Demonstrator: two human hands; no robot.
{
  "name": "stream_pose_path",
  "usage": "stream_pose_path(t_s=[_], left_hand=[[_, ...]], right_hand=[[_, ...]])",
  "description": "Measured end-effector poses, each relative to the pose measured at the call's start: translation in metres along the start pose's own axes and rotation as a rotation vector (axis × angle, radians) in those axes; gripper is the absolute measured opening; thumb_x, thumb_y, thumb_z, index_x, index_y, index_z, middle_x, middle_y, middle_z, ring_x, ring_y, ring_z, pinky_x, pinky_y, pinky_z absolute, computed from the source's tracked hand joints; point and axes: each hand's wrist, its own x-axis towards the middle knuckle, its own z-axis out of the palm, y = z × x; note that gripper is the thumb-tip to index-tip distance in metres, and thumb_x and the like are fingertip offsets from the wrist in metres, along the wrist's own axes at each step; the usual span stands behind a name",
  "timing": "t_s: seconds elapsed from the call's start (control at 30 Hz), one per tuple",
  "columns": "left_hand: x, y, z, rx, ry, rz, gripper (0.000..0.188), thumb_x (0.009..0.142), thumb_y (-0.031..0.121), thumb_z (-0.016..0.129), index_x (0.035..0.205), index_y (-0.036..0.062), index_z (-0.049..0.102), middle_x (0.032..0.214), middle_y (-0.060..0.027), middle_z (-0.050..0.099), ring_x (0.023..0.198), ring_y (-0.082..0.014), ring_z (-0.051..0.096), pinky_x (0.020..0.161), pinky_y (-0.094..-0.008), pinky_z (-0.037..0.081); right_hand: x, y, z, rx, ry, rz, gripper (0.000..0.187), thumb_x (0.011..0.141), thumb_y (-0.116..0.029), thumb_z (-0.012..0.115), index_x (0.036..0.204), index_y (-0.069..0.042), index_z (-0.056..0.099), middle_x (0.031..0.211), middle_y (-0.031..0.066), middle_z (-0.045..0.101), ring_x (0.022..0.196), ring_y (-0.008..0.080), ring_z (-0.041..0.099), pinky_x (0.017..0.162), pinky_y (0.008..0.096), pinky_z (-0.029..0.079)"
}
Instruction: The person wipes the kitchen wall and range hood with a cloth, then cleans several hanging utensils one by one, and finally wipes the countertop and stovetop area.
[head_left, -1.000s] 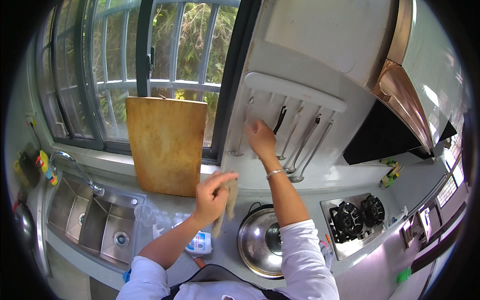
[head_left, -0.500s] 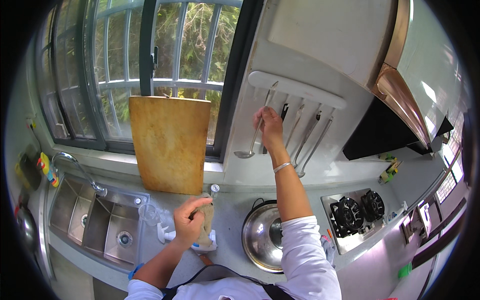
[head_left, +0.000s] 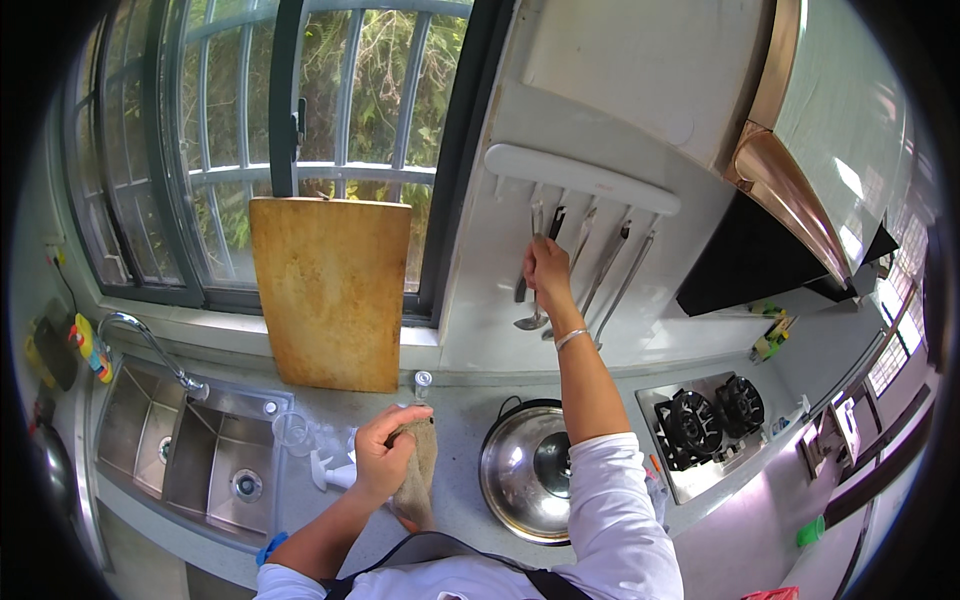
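Note:
My right hand (head_left: 546,268) is closed around the handle of a metal ladle (head_left: 531,322). The ladle is nearly upright against the wall, bowl down, its handle end just below the white hook rack (head_left: 590,183). Beside it, several long-handled utensils (head_left: 612,262) hang from the rack. Over the counter, my left hand (head_left: 386,450) grips a tan cloth (head_left: 420,462) that droops toward me. A white spray bottle (head_left: 335,472) lies next to that hand, partly hidden by it.
A lidded metal pan (head_left: 515,475) sits below my right forearm. To the left are a double sink (head_left: 215,460) and a clear cup (head_left: 291,430). A wooden cutting board (head_left: 332,290) leans at the window. The gas stove (head_left: 700,425) and range hood (head_left: 765,245) are at right.
The ladle went from tilted in front of the rack to nearly upright below it, its handle end lower. My left hand keeps the cloth. The whole view shifted slightly.

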Motion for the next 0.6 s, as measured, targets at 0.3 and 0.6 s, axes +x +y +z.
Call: stream_pose_path(t_s=[0.3,0.6], left_hand=[[-0.002,0.005,0.006,0.018,-0.037,-0.017,0.037,0.070,-0.010,0.043,0.097,0.0010,0.065,0.075,-0.0017,0.055,0.061,-0.0048,0.045,0.054,-0.0179,0.035],[0.031,0.017,0.002,0.112,-0.203,-0.015,0.038,0.072,-0.009,0.045,0.104,0.0021,0.063,0.081,-0.0025,0.056,0.069,-0.0072,0.049,0.062,-0.0198,0.039]], right_hand=[[0.020,0.048,-0.010,-0.101,0.066,-0.162,0.029,0.092,-0.026,0.045,0.075,-0.005,0.056,0.054,0.0027,0.050,0.046,0.0141,0.049,0.044,0.0275,0.038],[-0.070,0.039,0.004,-0.832,0.048,-0.546,0.028,0.088,-0.021,0.051,0.106,0.000,0.057,0.100,0.0090,0.060,0.086,0.0174,0.056,0.077,0.0306,0.044]])
